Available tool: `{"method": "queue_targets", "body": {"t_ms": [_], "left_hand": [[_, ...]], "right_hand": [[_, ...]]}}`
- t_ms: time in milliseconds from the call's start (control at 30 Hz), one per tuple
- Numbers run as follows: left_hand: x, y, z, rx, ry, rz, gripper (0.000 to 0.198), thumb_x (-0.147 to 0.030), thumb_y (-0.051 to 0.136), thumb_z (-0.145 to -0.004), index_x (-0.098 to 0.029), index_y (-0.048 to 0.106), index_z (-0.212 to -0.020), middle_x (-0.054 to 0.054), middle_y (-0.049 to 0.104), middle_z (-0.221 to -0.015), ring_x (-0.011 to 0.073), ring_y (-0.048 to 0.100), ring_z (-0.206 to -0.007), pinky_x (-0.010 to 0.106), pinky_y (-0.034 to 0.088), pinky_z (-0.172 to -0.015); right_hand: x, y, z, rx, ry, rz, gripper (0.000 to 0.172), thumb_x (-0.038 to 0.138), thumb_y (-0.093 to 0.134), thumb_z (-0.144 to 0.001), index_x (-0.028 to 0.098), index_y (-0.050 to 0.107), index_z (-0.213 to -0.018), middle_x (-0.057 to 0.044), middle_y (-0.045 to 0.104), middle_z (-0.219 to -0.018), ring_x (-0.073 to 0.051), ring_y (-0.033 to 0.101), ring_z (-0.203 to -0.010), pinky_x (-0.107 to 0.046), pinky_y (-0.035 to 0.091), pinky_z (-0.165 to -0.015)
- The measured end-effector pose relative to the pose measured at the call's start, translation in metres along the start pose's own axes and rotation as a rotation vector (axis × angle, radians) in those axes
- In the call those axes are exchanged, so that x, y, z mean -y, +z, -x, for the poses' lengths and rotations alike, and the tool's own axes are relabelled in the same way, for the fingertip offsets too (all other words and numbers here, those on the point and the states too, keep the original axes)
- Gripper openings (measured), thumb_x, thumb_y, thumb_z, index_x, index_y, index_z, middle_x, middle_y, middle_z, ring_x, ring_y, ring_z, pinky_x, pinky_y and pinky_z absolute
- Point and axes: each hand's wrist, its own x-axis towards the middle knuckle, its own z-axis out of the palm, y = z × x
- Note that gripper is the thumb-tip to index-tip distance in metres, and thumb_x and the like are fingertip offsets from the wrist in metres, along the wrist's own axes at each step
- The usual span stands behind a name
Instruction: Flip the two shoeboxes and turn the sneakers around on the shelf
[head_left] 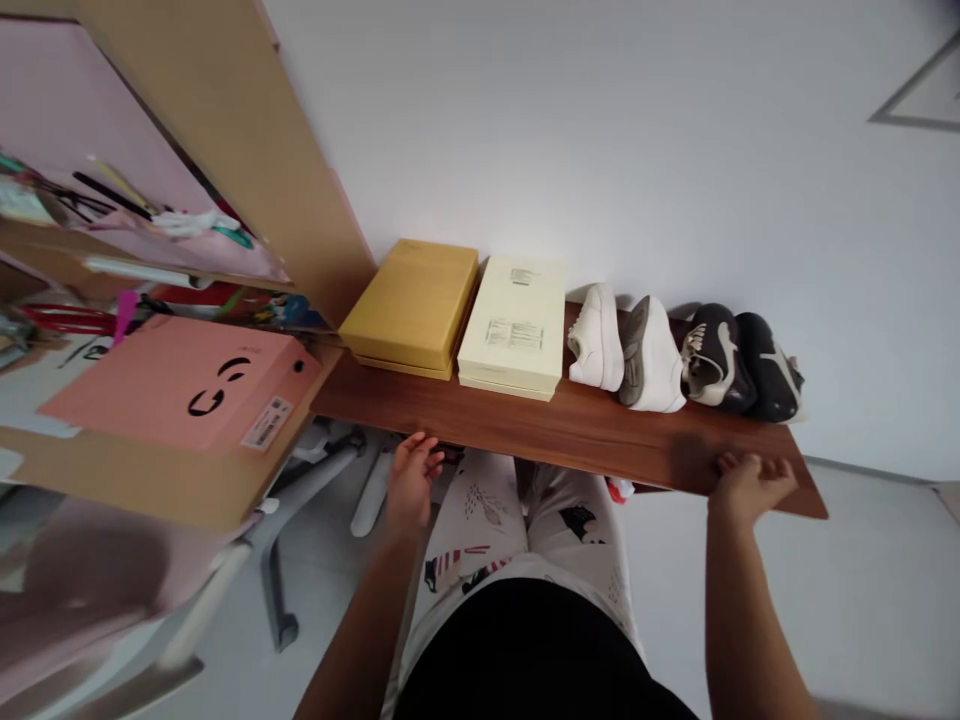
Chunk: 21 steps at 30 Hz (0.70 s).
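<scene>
A dark reddish-brown wooden shelf board (517, 425) runs along the wall in front of me. On it, from left to right, are a mustard-yellow box (416, 300), a cream box (517, 320), a pair of white shoes (600, 340) and a pair of black sneakers with pale markings (716, 360). Just off the board's front edge, on the left, is my left hand (414, 475), fingers loosely bent and apart, holding nothing. My right hand (750, 485) is at the board's right front end, fingers half curled and apart. Whether its fingertips touch the wood I cannot tell.
A desk (187, 487) to the left bears a pink box (187, 380), pens and other small items. Beneath it, a chair (97, 580) and a metal desk leg (277, 560) stand on the floor. The wall (600, 130) rises directly behind the board.
</scene>
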Motion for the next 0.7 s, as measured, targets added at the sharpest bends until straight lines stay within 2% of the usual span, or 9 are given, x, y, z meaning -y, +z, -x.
{"method": "queue_targets", "body": {"t_ms": [67, 133, 200, 333, 367, 433, 533, 633, 700], "left_hand": [[-0.013, -0.018, -0.011, -0.028, -0.012, 0.028, 0.03, -0.026, 0.072, -0.069, -0.022, 0.061, -0.097, 0.001, 0.071, -0.099, 0.0083, 0.066, -0.069, 0.018, 0.047, -0.06], [-0.022, -0.029, -0.017, -0.015, -0.016, 0.029, 0.03, -0.027, 0.073, -0.068, -0.022, 0.061, -0.095, 0.001, 0.071, -0.098, 0.0082, 0.066, -0.069, 0.019, 0.047, -0.061], [-0.029, -0.034, -0.02, 0.018, -0.013, 0.013, 0.031, -0.029, 0.074, -0.066, -0.022, 0.061, -0.094, 0.001, 0.071, -0.097, 0.0088, 0.066, -0.07, 0.019, 0.046, -0.062], [-0.036, -0.031, -0.022, 0.132, -0.01, -0.035, 0.036, -0.034, 0.076, -0.063, -0.022, 0.062, -0.094, 0.003, 0.071, -0.099, 0.011, 0.066, -0.074, 0.021, 0.046, -0.064], [-0.038, -0.03, -0.023, 0.166, -0.01, -0.058, 0.036, -0.035, 0.076, -0.064, -0.022, 0.063, -0.095, 0.004, 0.071, -0.101, 0.012, 0.066, -0.077, 0.021, 0.047, -0.065], [-0.047, -0.029, -0.028, 0.213, 0.01, -0.109, 0.035, -0.035, 0.075, -0.066, -0.022, 0.064, -0.096, 0.006, 0.071, -0.106, 0.0145, 0.068, -0.087, 0.023, 0.048, -0.07], [-0.075, -0.029, -0.049, 0.161, 0.131, -0.129, 0.034, -0.035, 0.074, -0.07, -0.025, 0.065, -0.102, 0.006, 0.069, -0.119, 0.0173, 0.066, -0.104, 0.025, 0.05, -0.079], [-0.113, -0.029, -0.086, 0.043, 0.307, -0.126, 0.036, -0.037, 0.073, -0.075, -0.028, 0.064, -0.109, 0.005, 0.063, -0.131, 0.0194, 0.061, -0.118, 0.029, 0.05, -0.087], [-0.137, -0.027, -0.115, -0.011, 0.386, -0.162, 0.041, -0.04, 0.073, -0.077, -0.029, 0.062, -0.115, 0.006, 0.062, -0.134, 0.0215, 0.058, -0.123, 0.031, 0.05, -0.092]], "right_hand": [[0.002, -0.005, 0.049, 0.059, -0.065, 0.071, 0.059, 0.048, 0.058, -0.079, 0.025, 0.044, -0.132, -0.018, 0.051, -0.14, -0.031, 0.068, -0.113, -0.056, 0.056, -0.096], [0.009, -0.004, 0.1, 0.201, -0.123, 0.177, 0.053, 0.052, 0.056, -0.08, 0.023, 0.052, -0.125, -0.016, 0.06, -0.129, -0.03, 0.067, -0.112, -0.055, 0.056, -0.096], [0.02, 0.003, 0.146, 0.499, -0.128, 0.218, 0.046, 0.055, 0.055, -0.083, 0.023, 0.059, -0.116, -0.013, 0.067, -0.117, -0.029, 0.069, -0.105, -0.051, 0.058, -0.092], [0.054, 0.027, 0.21, 1.282, -0.104, 0.29, 0.039, 0.052, 0.063, -0.084, 0.025, 0.07, -0.111, -0.008, 0.075, -0.105, -0.026, 0.072, -0.09, -0.047, 0.059, -0.089], [0.065, 0.034, 0.22, 1.439, -0.102, 0.324, 0.038, 0.051, 0.067, -0.082, 0.026, 0.072, -0.111, -0.007, 0.076, -0.105, -0.026, 0.073, -0.088, -0.047, 0.06, -0.089], [0.09, 0.054, 0.24, 1.644, -0.114, 0.341, 0.041, 0.049, 0.074, -0.078, 0.025, 0.074, -0.112, -0.008, 0.076, -0.109, -0.028, 0.073, -0.092, -0.048, 0.059, -0.091], [0.13, 0.093, 0.267, 1.674, -0.144, 0.134, 0.053, 0.051, 0.076, -0.078, 0.026, 0.07, -0.124, -0.008, 0.07, -0.128, -0.028, 0.068, -0.116, -0.05, 0.052, -0.106], [0.164, 0.143, 0.294, 1.487, -0.076, -0.071, 0.061, 0.053, 0.073, -0.082, 0.027, 0.061, -0.135, -0.008, 0.06, -0.143, -0.027, 0.057, -0.133, -0.052, 0.041, -0.116], [0.18, 0.177, 0.308, 1.379, -0.022, -0.118, 0.067, 0.052, 0.072, -0.084, 0.029, 0.053, -0.143, -0.007, 0.053, -0.151, -0.027, 0.047, -0.143, -0.05, 0.037, -0.12]]}}
